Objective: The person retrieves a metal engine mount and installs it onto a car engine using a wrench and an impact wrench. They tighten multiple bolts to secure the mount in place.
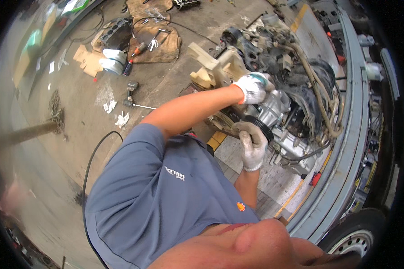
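Observation:
My left hand [252, 88], in a white glove with a teal back and orange cuff, reaches across to the far side of a silver metal housing [274, 107]. Its fingers are curled, and whatever they hold is hidden. A black grooved pulley [261, 127] sits at the near end of the housing. Around the pulley's rim closes my right hand [252, 145], wearing a soiled white glove. Both hands are close to a dirty engine assembly [274, 54] with hoses and black parts. Beside my left hand is a cream-coloured bracket-like piece [220, 67].
A grey metal beam [345, 170] runs along the right, with a car wheel [354, 240] below. On the floor lie a power wrench [130, 92], white jugs [113, 62], cardboard [89, 60], tools on brown mats [166, 49] and an engine block [114, 33]. A black cable [89, 170] curves at left.

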`<state>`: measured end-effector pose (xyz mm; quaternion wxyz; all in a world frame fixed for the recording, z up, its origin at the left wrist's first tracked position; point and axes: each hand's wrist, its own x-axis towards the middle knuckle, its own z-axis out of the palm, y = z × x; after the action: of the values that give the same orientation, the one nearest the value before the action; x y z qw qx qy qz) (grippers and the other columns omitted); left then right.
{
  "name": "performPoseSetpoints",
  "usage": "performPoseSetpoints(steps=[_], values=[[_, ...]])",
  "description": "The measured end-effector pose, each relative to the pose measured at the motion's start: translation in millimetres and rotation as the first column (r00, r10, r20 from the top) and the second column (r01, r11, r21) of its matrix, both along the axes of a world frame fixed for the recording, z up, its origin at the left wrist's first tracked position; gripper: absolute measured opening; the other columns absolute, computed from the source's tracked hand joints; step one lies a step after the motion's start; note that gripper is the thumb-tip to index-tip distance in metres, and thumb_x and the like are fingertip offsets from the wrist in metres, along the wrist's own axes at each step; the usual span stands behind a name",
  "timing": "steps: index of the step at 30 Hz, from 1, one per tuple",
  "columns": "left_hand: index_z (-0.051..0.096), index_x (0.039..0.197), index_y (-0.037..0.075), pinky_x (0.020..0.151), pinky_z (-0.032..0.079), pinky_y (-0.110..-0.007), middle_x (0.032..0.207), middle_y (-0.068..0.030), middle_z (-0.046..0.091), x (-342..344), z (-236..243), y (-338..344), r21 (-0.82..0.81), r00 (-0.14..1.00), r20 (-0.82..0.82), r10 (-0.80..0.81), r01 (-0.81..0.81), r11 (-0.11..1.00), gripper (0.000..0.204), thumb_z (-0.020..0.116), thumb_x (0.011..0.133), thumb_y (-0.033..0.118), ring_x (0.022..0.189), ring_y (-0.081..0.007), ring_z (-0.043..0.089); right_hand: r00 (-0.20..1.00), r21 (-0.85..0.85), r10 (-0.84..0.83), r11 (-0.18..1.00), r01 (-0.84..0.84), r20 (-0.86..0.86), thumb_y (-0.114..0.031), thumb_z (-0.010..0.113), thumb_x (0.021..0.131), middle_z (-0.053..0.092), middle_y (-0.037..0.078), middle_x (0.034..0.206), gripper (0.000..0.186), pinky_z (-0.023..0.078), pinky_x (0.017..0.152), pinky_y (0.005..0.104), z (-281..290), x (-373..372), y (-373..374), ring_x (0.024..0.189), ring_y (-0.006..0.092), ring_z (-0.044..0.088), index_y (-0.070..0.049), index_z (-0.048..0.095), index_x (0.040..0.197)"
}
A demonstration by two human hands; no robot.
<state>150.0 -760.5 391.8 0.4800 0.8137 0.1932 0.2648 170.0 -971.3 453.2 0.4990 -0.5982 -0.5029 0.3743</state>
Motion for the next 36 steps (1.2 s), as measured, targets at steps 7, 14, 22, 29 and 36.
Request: performPoseSetpoints(steps=[7, 14, 22, 29, 36], values=[[0.075, 0.115, 0.006, 0.101, 0.051, -0.044, 0.122, -0.0176, 0.067, 6, 3, 1, 0.058, 0.999, 0.000, -0.032, 0.032, 0.998, 0.037, 0.066, 0.079, 0.006, 0.118, -0.0399, 0.063, 0.983, 0.056, 0.181, 0.982, -0.179, -0.043, 0.003, 0.063, 0.097, 0.074, 0.019, 0.110, 0.017, 0.057, 0.091, 0.0364, -17, 21, -2, 0.100, 0.0256, 0.071, 0.009, 0.071, 0.110], [0.071, 0.126, 0.001, 0.101, 0.053, -0.042, 0.125, -0.0186, 0.068, -49, 10, 10, 0.121, 0.984, 0.169, -0.055, 0.035, 0.992, 0.038, 0.065, 0.094, 0.020, 0.114, -0.0359, 0.066, 0.941, 0.206, 0.322, 0.919, -0.336, 0.098, 0.003, 0.063, 0.095, 0.074, 0.021, 0.107, 0.017, 0.058, 0.088, 0.0412, -35, 35, 1, 0.099, 0.0329, 0.072, 0.010, 0.071, 0.109], [0.072, 0.129, 0.002, 0.102, 0.052, -0.042, 0.129, -0.0172, 0.070, -171, 32, 71, 0.333, 0.946, 0.085, 0.314, -0.324, 0.886, 0.037, 0.071, 0.096, 0.018, 0.119, -0.0320, 0.067, 0.983, 0.153, 0.185, 0.971, -0.182, -0.007, 0.004, 0.066, 0.095, 0.072, 0.021, 0.105, 0.016, 0.057, 0.090, 0.0426, -27, 14, 15, 0.096, 0.0355, 0.072, 0.010, 0.071, 0.110], [0.066, 0.134, -0.002, 0.100, 0.056, -0.042, 0.125, -0.0229, 0.070, -189, -10, 163, -0.202, 0.908, -0.154, -0.389, 0.357, 0.912, 0.064, 0.080, 0.089, 0.043, 0.117, -0.0357, 0.070, 0.943, -0.021, -0.271, 0.960, 0.280, 0.191, -0.008, 0.072, 0.090, 0.076, 0.018, 0.098, 0.014, 0.058, 0.086, 0.0438, 7, -51, 60, 0.092, 0.0345, 0.075, 0.004, 0.075, 0.094], [0.065, 0.132, 0.000, 0.085, 0.058, -0.045, 0.110, -0.0211, 0.074, -173, -21, 197, -0.015, 0.745, -0.111, -0.658, 0.661, 0.751, 0.065, 0.089, 0.081, 0.032, 0.099, -0.0398, 0.073, 0.368, -0.089, -0.206, 0.760, 0.644, 0.906, -0.007, 0.069, 0.094, 0.071, 0.016, 0.121, 0.028, 0.056, 0.095, 0.0456, 4, -54, 139, 0.112, 0.0368, 0.067, -0.005, 0.071, 0.122]])
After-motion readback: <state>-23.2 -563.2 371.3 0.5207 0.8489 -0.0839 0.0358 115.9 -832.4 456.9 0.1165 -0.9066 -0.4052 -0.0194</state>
